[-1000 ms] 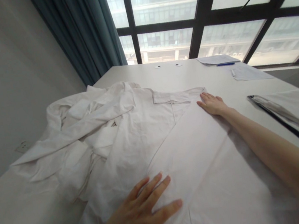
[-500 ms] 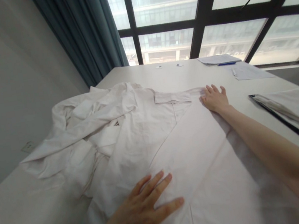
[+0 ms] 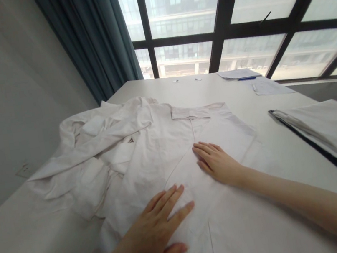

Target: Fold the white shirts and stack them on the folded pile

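A white long garment [image 3: 165,144], which looks like a coat, lies spread over the table in front of me. Its right side is folded over toward the middle, and a collar or band [image 3: 189,113] shows at the far end. On the left the cloth is bunched, with a sleeve [image 3: 110,141] lying across it. My left hand [image 3: 161,225] rests flat on the near part, fingers spread, the wrist at the bottom edge. My right hand [image 3: 216,161] lies flat on the folded panel, fingers stretched out. Neither hand grips any cloth.
The white table [image 3: 146,88] runs to a window with dark frames. At right lies a stack of white cloth [image 3: 330,132] with a dark edge. Papers [image 3: 270,86] and a blue pen [image 3: 247,78] are at the far right. A blue curtain [image 3: 101,39] hangs at the back left.
My right hand has moved from the far right corner near the collar in toward the middle of the folded panel. My left hand stays on the cloth. The view has shifted slightly.
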{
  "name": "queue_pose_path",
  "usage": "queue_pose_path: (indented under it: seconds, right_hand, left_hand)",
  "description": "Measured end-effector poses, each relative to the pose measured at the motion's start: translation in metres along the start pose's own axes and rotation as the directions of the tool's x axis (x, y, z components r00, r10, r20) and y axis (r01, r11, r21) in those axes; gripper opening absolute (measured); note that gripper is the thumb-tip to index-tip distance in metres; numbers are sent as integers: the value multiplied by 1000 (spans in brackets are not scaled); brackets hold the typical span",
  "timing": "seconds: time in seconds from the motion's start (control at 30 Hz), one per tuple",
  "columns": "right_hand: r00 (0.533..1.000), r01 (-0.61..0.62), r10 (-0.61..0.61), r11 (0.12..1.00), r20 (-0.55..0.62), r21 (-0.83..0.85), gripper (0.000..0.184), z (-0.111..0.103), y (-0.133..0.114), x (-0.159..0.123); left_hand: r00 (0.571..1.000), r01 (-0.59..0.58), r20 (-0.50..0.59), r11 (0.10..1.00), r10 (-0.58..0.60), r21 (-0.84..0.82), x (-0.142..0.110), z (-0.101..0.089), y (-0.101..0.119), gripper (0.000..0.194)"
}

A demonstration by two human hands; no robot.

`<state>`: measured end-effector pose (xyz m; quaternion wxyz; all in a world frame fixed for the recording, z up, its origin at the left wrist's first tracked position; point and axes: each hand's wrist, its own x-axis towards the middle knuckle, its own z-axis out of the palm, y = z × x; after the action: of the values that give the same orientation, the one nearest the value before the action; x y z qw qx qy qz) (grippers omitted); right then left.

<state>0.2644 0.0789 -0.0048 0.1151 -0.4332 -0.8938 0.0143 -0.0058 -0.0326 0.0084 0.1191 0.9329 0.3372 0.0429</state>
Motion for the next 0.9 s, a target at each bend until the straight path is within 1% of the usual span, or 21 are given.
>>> queue_pose_path:
  seconds: [0.07, 0.13, 0.33, 0.53, 0.67, 0.77, 0.9]
  right_hand:
    - [999, -37, 37, 999, 13, 15, 52, 4, 3, -2]
    - [997, -72, 71, 997, 18, 10, 57, 8, 14, 0]
    - [977, -212, 213, 976, 3, -57, 64, 14, 64, 16]
    - [916, -397, 402, 908, 11, -135, 66, 13, 121, 35]
    - [874, -483, 486, 863, -18, -150, 65, 11, 154, 45]
    - [850, -522, 526, 838, -20, -155, 65, 9, 171, 52]
    - [825, -558, 564, 815, -7, -156, 67, 7, 186, 59]
  left_hand:
    - [1000, 2, 10, 1000, -2, 11, 0, -1, 1, 75]
    - [1000, 9, 7, 1000, -9, 13, -1, -1, 1, 73]
    - [1000, 14, -13, 1000, -14, 1, -3, 0, 2, 74]
    - [999, 27, 26, 1000, -27, -5, -3, 0, 2, 77]
    - [997, 35, 64, 999, -35, -2, -3, 0, 1, 80]
    - [997, 26, 69, 1000, -26, 2, -3, -3, 1, 81]
    - [997, 25, 78, 1000, -24, -9, -2, -6, 2, 78]
